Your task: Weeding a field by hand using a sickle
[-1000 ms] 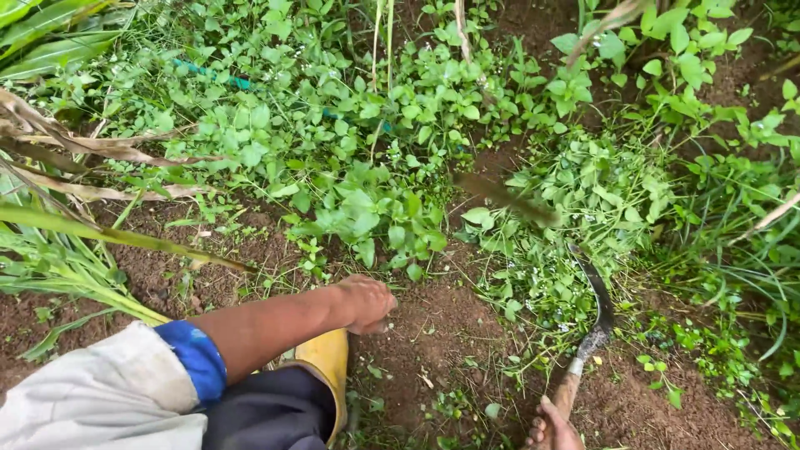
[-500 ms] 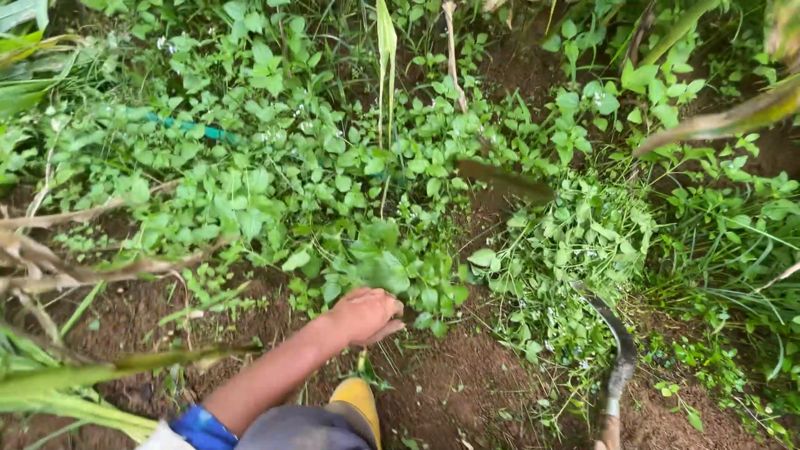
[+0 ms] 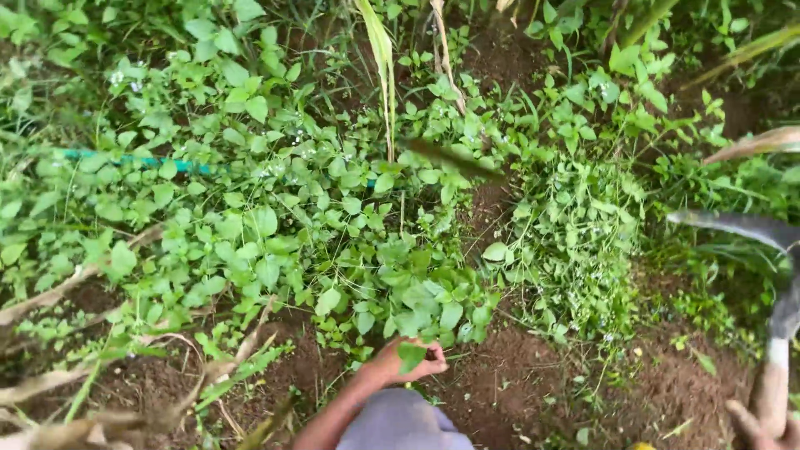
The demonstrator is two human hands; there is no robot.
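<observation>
My left hand [image 3: 407, 362] reaches forward at the bottom centre, fingers curled around stems at the base of a clump of broad-leaved green weeds [image 3: 417, 304]; one leaf lies over the knuckles. My right hand [image 3: 757, 422] shows only partly at the bottom right corner, closed on the pale wooden handle of a sickle [image 3: 772, 379]. The sickle's dark curved blade [image 3: 733, 223] hangs above low weeds at the right edge, its tip pointing left, apart from the left hand.
Dense green weeds cover the ground ahead. Bare brown soil [image 3: 517, 383] lies between my hands. A thin teal hose [image 3: 142, 160] runs through the plants on the left. Dry brown leaves [image 3: 100, 392] lie at the lower left. My grey-clothed knee [image 3: 400, 423] is below.
My left hand has moved forward from bare soil into the weed clump and closed on it. The sickle has shifted right and its blade now sits higher over the weeds.
</observation>
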